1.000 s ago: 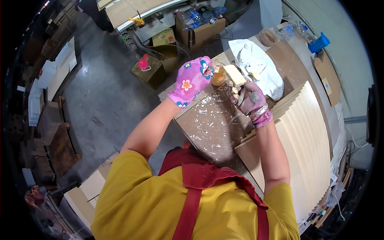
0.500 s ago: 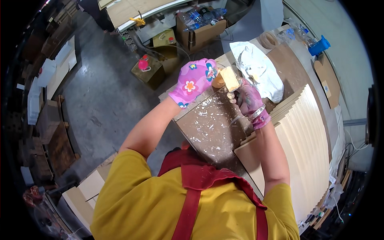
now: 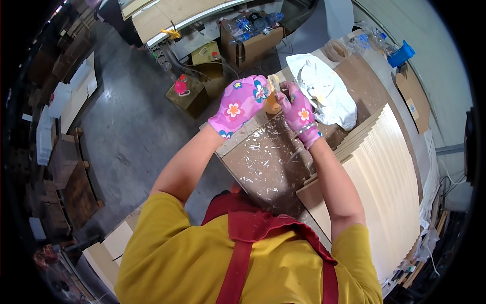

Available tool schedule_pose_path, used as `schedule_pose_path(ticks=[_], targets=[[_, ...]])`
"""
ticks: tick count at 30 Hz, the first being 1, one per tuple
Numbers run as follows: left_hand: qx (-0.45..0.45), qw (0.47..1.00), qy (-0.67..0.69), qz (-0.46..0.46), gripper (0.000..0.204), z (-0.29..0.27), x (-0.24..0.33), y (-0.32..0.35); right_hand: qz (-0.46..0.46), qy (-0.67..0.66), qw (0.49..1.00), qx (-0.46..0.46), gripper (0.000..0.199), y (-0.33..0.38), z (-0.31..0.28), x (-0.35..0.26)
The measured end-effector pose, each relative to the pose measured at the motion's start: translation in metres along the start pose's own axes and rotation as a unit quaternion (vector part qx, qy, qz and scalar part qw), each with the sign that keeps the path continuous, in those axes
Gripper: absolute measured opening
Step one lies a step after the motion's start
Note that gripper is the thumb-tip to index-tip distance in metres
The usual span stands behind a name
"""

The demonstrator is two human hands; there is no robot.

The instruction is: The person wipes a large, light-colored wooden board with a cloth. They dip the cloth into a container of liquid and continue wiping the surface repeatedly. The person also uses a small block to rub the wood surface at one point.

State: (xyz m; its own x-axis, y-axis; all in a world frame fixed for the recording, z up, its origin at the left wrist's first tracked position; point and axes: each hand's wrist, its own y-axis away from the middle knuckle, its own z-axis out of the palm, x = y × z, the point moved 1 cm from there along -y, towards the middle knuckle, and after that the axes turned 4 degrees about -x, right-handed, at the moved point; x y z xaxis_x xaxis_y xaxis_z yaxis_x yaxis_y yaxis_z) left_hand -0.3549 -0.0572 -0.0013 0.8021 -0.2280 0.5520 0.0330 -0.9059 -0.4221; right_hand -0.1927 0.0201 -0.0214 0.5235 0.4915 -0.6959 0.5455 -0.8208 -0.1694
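Both hands have drawn together at the far edge of the bench: the left hand (image 3: 239, 105), in a pink flowered glove, now curls around a small amber jar-like container (image 3: 272, 105), while the right hand (image 3: 298, 112) pinches at its pale top, the block seen a moment ago gone from view. Beside them lie a crumpled white cloth (image 3: 324, 91), the glue-spattered brown bench (image 3: 268, 162) and stacked pale veneer sheets (image 3: 385, 187).

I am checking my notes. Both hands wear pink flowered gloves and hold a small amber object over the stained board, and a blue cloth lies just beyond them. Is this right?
Not quite: the cloth is white, not blue, as the head view shows. The rest holds: the left hand and right hand wear pink flowered gloves and hold a small amber object over the stained board.
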Motion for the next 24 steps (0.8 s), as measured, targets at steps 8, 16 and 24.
schedule_pose_path(ticks=[8,16,24], targets=[[-0.013,0.999,-0.047,0.011,0.01,0.0,0.007,0.005,0.029,-0.146,0.988,-0.025,0.027,-0.023,-0.005,0.013],[0.001,1.0,0.001,-0.007,0.013,-0.002,0.005,-0.001,0.152,-0.42,0.89,-0.089,0.037,0.002,-0.025,0.035],[0.018,1.0,-0.006,-0.019,0.011,0.001,0.001,-0.009,0.107,-0.277,0.949,-0.107,0.044,0.015,-0.02,0.027]])
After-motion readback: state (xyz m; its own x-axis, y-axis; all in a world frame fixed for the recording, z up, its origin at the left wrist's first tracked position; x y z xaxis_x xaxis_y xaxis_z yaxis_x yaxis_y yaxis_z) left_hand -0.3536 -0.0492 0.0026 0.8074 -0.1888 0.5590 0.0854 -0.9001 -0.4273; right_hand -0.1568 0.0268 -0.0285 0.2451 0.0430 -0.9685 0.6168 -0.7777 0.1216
